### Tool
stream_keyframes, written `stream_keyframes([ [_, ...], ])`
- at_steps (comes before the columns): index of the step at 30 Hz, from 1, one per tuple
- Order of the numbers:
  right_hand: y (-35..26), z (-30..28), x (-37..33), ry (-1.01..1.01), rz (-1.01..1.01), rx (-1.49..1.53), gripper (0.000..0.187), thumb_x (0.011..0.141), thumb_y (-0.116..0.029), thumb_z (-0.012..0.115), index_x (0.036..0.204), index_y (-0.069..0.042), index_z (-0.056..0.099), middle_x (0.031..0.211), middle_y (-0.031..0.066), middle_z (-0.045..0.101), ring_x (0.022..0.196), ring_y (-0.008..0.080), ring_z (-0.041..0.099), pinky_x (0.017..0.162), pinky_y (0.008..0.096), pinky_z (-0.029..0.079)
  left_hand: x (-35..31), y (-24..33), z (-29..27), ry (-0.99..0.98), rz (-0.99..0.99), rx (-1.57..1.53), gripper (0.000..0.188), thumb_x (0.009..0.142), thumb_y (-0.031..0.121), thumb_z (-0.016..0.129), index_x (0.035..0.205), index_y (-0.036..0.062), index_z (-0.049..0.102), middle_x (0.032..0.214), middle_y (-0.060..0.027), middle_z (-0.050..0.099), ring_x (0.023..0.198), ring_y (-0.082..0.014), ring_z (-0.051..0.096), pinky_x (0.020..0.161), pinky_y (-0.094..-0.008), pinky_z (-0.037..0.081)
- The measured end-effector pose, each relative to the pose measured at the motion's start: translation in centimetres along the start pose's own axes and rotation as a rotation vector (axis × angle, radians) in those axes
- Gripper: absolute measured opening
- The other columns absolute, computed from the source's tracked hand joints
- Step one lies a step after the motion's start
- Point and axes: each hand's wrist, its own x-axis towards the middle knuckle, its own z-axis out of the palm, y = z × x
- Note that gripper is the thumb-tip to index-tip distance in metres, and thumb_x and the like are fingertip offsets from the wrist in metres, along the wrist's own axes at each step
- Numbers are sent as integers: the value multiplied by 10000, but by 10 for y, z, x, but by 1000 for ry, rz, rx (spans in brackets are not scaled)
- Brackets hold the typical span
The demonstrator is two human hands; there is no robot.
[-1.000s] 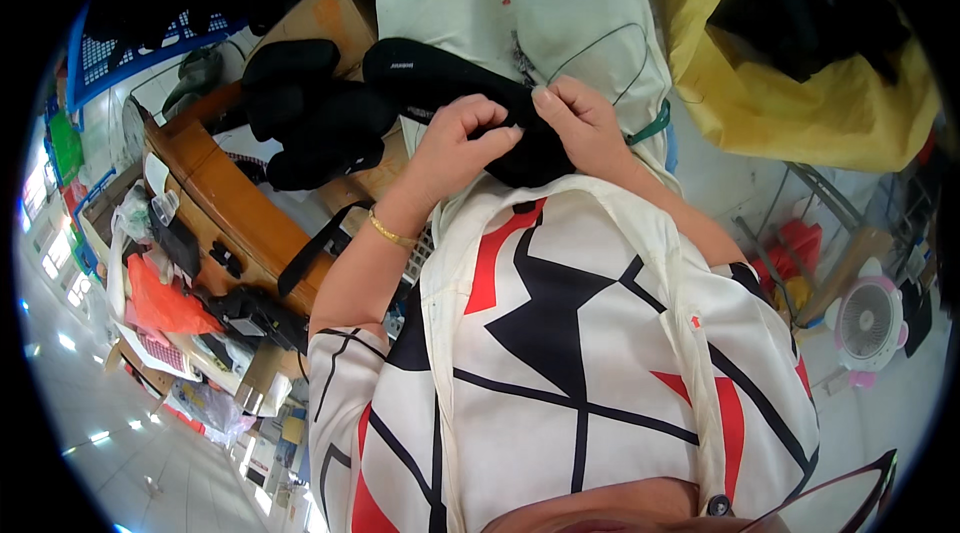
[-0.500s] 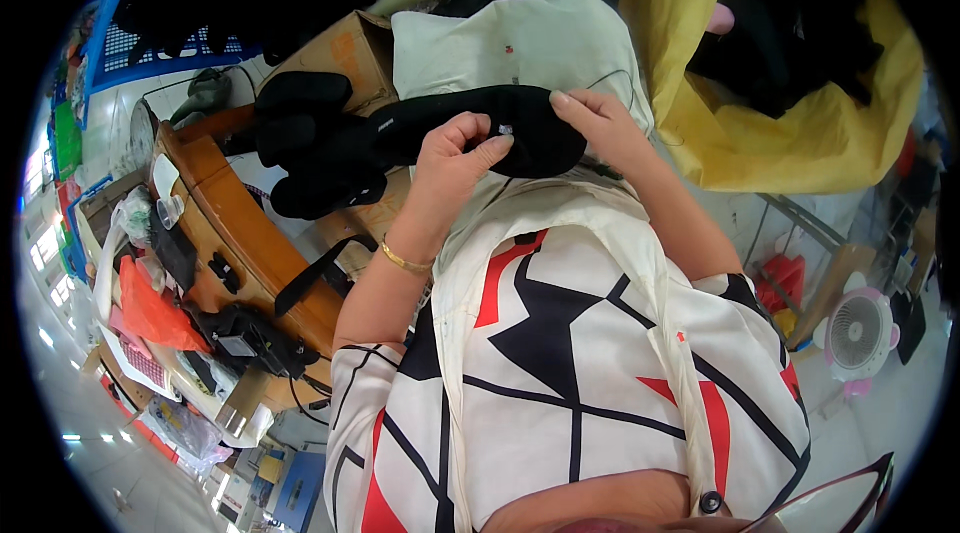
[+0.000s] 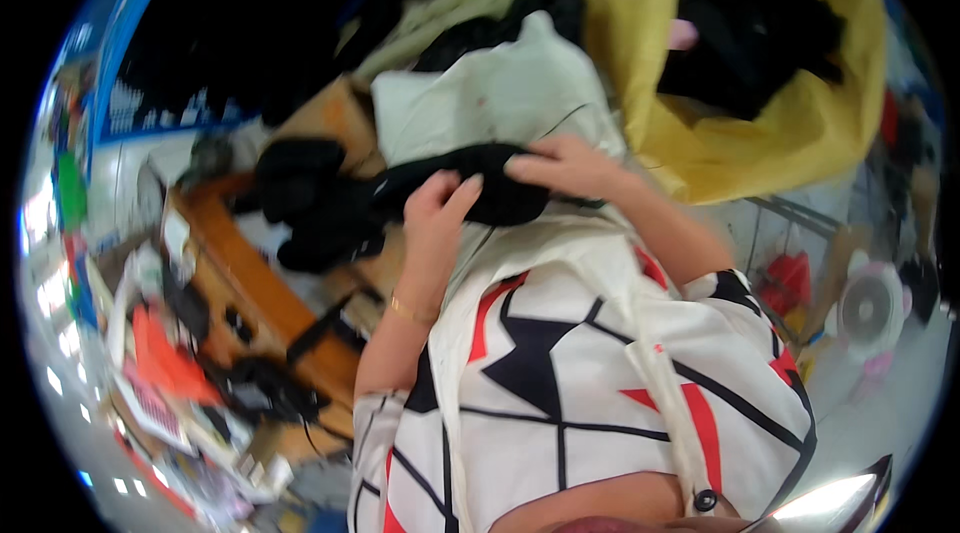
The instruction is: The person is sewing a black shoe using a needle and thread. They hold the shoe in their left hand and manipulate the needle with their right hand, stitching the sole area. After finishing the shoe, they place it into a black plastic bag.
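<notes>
A long black fabric piece with a rounded right end lies across my lap, over white cloth. At its near side my left hand is closed, thumb and fingers pinching the fabric near its middle. My right hand grips the upper right edge, its fingers folded over the cloth. Motion blur hides fine detail on the fabric. To the left, a pile of similar black pieces sits close to the held one. Beyond my hands a white cloth is spread out.
At the upper right stands a large yellow bag filled with black items. A cardboard box and a brown wooden table edge are on the left. Some orange-red plastic lies on that table. A white fan stands at the right.
The view has shifted and blurred. My right hand has moved left along the black fabric piece, closer to my left hand. The small pale tag by my left thumb no longer shows.
</notes>
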Motion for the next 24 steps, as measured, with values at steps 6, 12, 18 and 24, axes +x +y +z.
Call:
stream_keyframes([
  [6, 17, -32, -16, 241, -215, 423, 345, 889, -321, 649, 972, 11, 690, 858, 18, 635, 847, 86, 547, 792, 272, 457, 1, 53, 30, 74, 696, 591, 159, 862, 132, 672, 942, 12, 606, 939, -103, 604, 886, -279, 554, 805, -352, 444],
  [12, -5, -178, -87, 873, -834, 1187, 437, 992, -393, 515, 1064, 25, 617, 875, 54, 612, 814, 196, 601, 895, 322, 502, 8, 42, 29, 0, 587, 390, 130, 922, 60, 623, 1036, -2, 623, 1015, -55, 628, 933, -151, 567, 854, -274, 442],
  [18, 21, -153, -60, 1075, -592, 390, 282, 986, -265, 532, 980, -3, 636, 818, 18, 603, 750, 92, 569, 724, 249, 479, 15, 19, 30, -58, 376, 161, 101, 925, 35, 616, 1020, 2, 630, 946, -23, 613, 835, -75, 538, 789, -221, 439],
  [24, -14, -4, -40, 472, -780, 203, 131, 948, -140, 591, 916, -20, 634, 788, 20, 597, 710, 114, 551, 659, 246, 454, 22, 46, 42, -194, 174, -238, 390, 823, 11, 651, 1207, -5, 582, 1040, -30, 623, 885, -71, 564, 818, -228, 453],
])
